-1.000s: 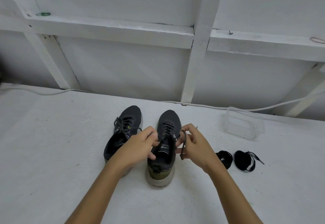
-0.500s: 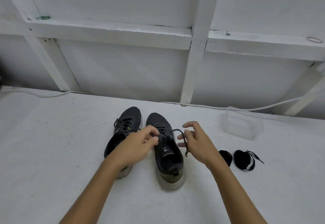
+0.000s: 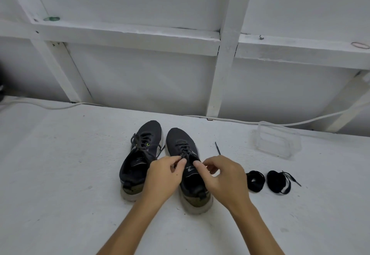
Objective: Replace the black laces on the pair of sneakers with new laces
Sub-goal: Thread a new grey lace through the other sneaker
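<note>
Pinching the right sneaker's lace (image 3: 183,155), both hands' fingers (image 3: 197,164) have drawn closer together.

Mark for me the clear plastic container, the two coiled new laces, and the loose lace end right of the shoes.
clear plastic container (image 3: 277,141), head view, front wall.
left coiled lace (image 3: 255,181), head view, coil's ring.
right coiled lace (image 3: 277,181), head view, coil's middle.
loose lace end (image 3: 217,148), head view, mid-strand.

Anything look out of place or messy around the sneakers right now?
Nothing damaged or spilled. The right dark sneaker sits turned at an angle to the left dark sneaker, and a loose black lace end trails onto the white table. Both hands, left hand and right hand, work at its laces.
</note>
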{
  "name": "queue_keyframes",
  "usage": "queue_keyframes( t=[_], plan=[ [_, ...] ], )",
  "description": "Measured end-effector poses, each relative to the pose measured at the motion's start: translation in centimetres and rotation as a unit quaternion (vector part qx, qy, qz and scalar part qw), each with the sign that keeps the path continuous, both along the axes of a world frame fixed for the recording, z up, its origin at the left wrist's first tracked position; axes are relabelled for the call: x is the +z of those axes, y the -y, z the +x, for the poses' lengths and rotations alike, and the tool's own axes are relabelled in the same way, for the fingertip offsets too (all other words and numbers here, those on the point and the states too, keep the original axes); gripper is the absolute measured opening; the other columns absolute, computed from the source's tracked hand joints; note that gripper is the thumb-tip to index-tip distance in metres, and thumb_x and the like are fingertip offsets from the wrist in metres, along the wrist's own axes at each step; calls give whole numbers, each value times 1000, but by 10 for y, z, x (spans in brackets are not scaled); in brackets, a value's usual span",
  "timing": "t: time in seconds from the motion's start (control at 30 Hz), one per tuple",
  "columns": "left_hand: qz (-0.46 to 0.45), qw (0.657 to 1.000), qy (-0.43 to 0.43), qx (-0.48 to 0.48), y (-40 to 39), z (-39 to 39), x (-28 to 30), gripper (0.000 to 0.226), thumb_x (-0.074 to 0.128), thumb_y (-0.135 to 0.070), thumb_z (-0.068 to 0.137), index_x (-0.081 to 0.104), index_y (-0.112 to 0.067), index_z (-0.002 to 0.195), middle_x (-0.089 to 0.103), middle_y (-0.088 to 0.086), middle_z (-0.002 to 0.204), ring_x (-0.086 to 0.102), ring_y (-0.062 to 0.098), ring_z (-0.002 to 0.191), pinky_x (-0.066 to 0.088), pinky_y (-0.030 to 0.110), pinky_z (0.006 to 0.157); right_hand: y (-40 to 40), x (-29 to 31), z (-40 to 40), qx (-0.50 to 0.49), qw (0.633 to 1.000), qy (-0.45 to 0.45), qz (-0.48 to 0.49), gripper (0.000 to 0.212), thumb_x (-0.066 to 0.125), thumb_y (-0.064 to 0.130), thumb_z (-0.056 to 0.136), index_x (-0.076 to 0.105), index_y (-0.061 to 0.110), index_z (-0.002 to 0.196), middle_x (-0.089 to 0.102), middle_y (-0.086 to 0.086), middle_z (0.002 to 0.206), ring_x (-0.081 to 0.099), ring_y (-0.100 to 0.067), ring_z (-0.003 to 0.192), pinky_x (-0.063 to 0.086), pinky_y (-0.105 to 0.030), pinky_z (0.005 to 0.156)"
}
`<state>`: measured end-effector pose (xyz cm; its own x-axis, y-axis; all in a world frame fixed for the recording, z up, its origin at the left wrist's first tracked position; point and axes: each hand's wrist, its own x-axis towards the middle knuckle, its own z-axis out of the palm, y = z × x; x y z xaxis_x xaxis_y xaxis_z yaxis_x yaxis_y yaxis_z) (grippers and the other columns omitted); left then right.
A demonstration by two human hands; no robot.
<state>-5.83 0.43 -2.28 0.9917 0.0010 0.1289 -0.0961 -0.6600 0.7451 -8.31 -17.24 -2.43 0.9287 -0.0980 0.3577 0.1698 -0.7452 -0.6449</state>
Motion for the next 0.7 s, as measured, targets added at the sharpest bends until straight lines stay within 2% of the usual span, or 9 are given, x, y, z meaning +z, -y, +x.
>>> queue_keyframes(
  t=[0.1,0.2,0.27,0.33,0.4,0.43,0.53,0.63,0.7],
  plan=[
    [-2,1000,-30,-5,2,6,1,27,66,-40,92,76,-23,110,74,-9,98,65,7,82,54,32,84,12,8,5,90,991,-94,-9,36,63,69,78,76,37,88,66,24,79,63,0,83,49,-19,75],
    [-12,999,-35,-1,3,11,4,30,69,-40,90,75,-24,114,73,-11,101,64,5,84,52,26,86,24,5,16,125,984,-127,-29,9,74,41,88,77,35,93,67,24,83,62,-1,83,52,-28,78],
    [-11,999,-35,-6,4,13,6,31,70,-41,89,75,-24,114,71,-10,101,62,3,85,49,19,84,28,3,23,97,990,-85,-60,5,74,29,90,78,32,91,61,24,79,55,-3,81,47,-28,70],
    [-10,999,-42,-13,6,14,8,28,70,-43,88,76,-26,110,69,-11,97,59,0,84,45,12,79,28,2,29,44,993,-17,-106,4,77,26,87,78,30,87,51,19,78,49,-12,81,36,-25,58],
    [-11,999,-51,-14,8,18,9,23,71,-43,87,77,-29,105,67,-13,94,58,-2,84,44,12,78,23,7,35,11,990,-15,-141,3,75,29,89,77,31,88,51,11,77,52,-18,79,30,-25,53],
    [-14,998,-55,-13,9,21,10,21,72,-42,87,77,-30,103,67,-14,93,59,-1,85,46,14,80,19,9,37,11,989,-41,-139,6,69,30,93,75,30,92,56,9,77,55,-19,78,32,-27,55],
    [-53,994,-92,-14,13,30,12,12,73,-35,87,76,-28,96,68,-14,94,62,0,89,46,15,84,8,15,45,27,992,-123,-32,11,59,29,98,69,25,97,69,11,80,63,-13,76,44,-28,66],
    [-148,976,-157,-7,15,40,15,9,70,-31,88,72,-23,92,71,-10,90,65,7,84,48,23,75,1,21,54,50,971,-204,118,12,67,37,93,74,27,92,74,14,85,68,-5,83,55,-25,77],
    [-179,971,-159,1,13,48,18,9,71,-30,88,70,-21,92,70,-8,88,63,8,80,45,23,73,-2,23,55,56,956,-236,165,14,72,44,88,75,31,90,75,15,86,69,-3,83,58,-28,75]
  ],
)
